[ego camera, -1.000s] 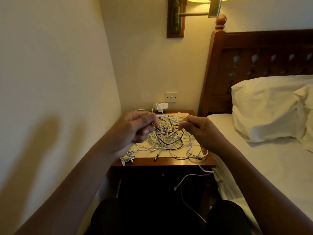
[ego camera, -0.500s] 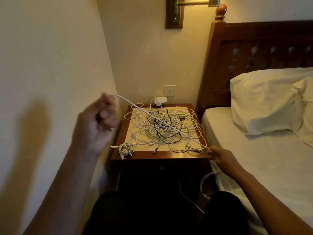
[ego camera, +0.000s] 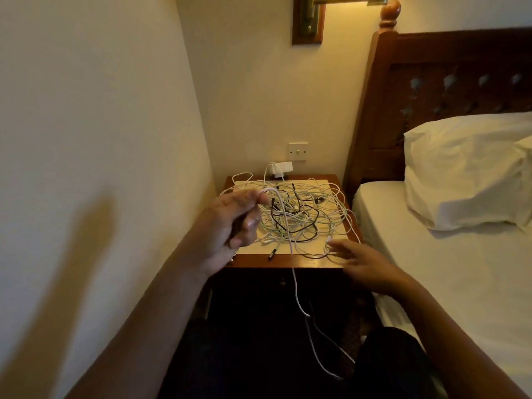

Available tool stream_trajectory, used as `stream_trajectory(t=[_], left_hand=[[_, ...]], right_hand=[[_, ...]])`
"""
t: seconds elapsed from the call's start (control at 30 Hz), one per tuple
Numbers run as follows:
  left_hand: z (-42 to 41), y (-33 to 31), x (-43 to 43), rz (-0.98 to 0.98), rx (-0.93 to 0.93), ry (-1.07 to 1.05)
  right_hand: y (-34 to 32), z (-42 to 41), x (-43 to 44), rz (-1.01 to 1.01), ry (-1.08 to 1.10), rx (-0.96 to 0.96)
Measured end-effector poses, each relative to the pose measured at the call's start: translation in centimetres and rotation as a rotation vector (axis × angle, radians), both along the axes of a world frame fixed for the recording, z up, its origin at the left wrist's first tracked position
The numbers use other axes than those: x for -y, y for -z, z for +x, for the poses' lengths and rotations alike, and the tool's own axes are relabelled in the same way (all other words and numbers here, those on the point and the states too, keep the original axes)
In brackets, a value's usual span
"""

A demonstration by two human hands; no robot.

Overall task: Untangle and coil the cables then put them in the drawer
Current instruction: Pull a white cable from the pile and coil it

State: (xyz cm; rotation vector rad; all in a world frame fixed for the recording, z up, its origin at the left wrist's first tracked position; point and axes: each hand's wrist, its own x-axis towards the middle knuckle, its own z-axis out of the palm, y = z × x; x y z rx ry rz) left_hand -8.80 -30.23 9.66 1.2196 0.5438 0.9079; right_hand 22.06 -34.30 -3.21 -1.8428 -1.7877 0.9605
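Our left hand [ego camera: 230,223] pinches a cable [ego camera: 296,286] hanging over the table [ego camera: 313,262] edge; our right hand [ego camera: 364,262] lies open at the corner.

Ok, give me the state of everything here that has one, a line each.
Left hand: pinching one end of the long white cable.
Long white cable: uncoiled, hanging from the left hand over the front edge of the brown wooden nightstand.
Right hand: open, fingers spread, holding nothing.
Heap of white and black cables: tangled, lying on the nightstand.
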Motion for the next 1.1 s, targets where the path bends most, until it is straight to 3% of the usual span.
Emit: stream_trajectory(t=[0.07, 0.13, 0.23, 0.33, 0.4, 0.5, 0.57, 0.67, 0.73, 0.8, 0.97, 1.03, 1.1], left_hand=[[1.3, 0.9, 0.4, -0.039, -0.066, 0.034], [2.3, 1.4, 0.8, -0.075, -0.096, 0.055], [2.3, 1.4, 0.6, -0.157, 0.030, 0.125], [1.2, 0.8, -0.2, -0.189, 0.246, 0.157], [0.8, 0.9, -1.0, -0.111, 0.252, 0.069], [1.1, 2.0, -1.9, 0.082, 0.026, -0.123], [1.4, 3.0, -2.0, 0.298, -0.247, -0.203], [1.2, 4.8, -2.1, 0.547, -0.614, -0.090], [0.5, 5.1, -2.0, 0.555, -0.679, 0.076], [-0.5, 5.1, -1.3, 0.424, -0.574, 0.192], [-1.6, 4.9, -0.2, 0.059, -0.175, 0.257], [-1.7, 4.8, -0.3, 0.020, -0.117, 0.260], [-2.0, 4.8, -0.4, 0.033, -0.161, 0.276]], right_hand=[[-5.1, -4.2, 0.2, 0.146, -0.040, -0.302], [-7.4, -7.4, 0.2, 0.244, -0.087, -0.434], [-6.4, -9.7, 0.2, 0.392, -0.024, -0.419], [-3.6, -10.2, 0.5, 0.398, 0.024, -0.414], [-2.2, -10.6, 1.2, 0.340, 0.017, -0.327], [-2.7, -12.5, 3.3, 0.263, -0.124, -0.172], [-4.6, -14.0, 4.7, 0.258, -0.245, -0.106], [-8.6, -14.1, 4.9, 0.320, -0.308, 0.067], [-10.6, -12.8, 4.0, 0.386, -0.256, 0.084], [-11.4, -10.8, 2.5, 0.435, -0.156, 0.013], [-8.4, -8.2, -0.1, 0.458, -0.005, -0.309], [-6.2, -8.7, 0.1, 0.401, -0.007, -0.431], [-4.8, -9.3, 0.6, 0.406, 0.013, -0.436]])
